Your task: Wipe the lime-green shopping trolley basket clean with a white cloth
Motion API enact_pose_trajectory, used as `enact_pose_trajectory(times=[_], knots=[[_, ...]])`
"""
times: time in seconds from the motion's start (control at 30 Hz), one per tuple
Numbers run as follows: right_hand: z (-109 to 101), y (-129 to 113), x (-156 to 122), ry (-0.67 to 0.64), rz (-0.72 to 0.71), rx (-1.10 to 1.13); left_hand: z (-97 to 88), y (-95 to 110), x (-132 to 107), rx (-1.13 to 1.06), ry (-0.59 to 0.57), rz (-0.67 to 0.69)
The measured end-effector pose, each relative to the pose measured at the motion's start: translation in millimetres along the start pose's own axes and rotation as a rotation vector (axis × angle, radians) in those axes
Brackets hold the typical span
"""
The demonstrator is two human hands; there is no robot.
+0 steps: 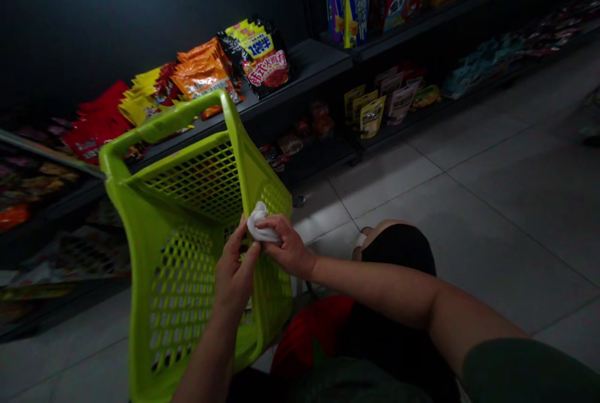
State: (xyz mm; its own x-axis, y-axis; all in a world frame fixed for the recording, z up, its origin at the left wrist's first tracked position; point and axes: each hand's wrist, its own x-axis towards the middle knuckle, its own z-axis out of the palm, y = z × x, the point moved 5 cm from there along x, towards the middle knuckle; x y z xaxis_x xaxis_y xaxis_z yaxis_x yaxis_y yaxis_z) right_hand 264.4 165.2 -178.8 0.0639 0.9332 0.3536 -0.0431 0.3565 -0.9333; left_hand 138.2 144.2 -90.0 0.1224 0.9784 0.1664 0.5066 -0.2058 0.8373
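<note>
A lime-green plastic shopping basket (187,215) stands tilted on the floor in front of me, its mesh walls facing me. My left hand (234,275) grips the near rim of the basket, fingers curled over its edge. My right hand (285,247) is closed on a small crumpled white cloth (259,223) and presses it against the rim at the basket's corner, right beside the left hand's fingertips.
Low dark shelves (309,65) run along the left and back, holding snack bags in red, yellow, orange and black (260,56). Further packets hang on the lower shelf (375,112). Grey floor tiles (492,190) stretch to the right. My bent knee in dark clothing (398,250) sits below my right arm.
</note>
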Motion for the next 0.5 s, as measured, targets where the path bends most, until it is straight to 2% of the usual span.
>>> enact_pose_trajectory(times=[0.03, 0.07, 0.17, 0.23, 0.3, 0.43, 0.5], knots=[[-0.3, 2.2, -1.6, -0.011, -0.005, -0.015, -0.1, 0.6, 0.0, -0.003, 0.006, 0.006], [-2.8, 12.2, -3.6, 0.003, 0.049, -0.040, 0.0, 1.1, -0.1, -0.008, 0.010, 0.009], [-13.8, 60.5, -15.1, 0.086, 0.394, -0.115, 0.9, 2.5, -0.8, -0.015, 0.006, 0.010], [-16.2, 73.9, -23.6, 0.115, 0.537, -0.110, 1.2, 3.0, -1.0, -0.010, 0.000, 0.013], [-12.3, 58.3, -26.8, 0.111, 0.492, -0.052, 1.0, 3.2, -0.7, -0.013, -0.001, 0.013], [1.4, -1.8, -27.3, -0.007, 0.141, 0.040, 0.1, 4.6, -0.4, -0.007, 0.008, 0.009], [3.4, -3.6, -29.8, -0.063, 0.071, 0.018, 0.2, 5.6, -0.9, -0.008, 0.011, 0.015]])
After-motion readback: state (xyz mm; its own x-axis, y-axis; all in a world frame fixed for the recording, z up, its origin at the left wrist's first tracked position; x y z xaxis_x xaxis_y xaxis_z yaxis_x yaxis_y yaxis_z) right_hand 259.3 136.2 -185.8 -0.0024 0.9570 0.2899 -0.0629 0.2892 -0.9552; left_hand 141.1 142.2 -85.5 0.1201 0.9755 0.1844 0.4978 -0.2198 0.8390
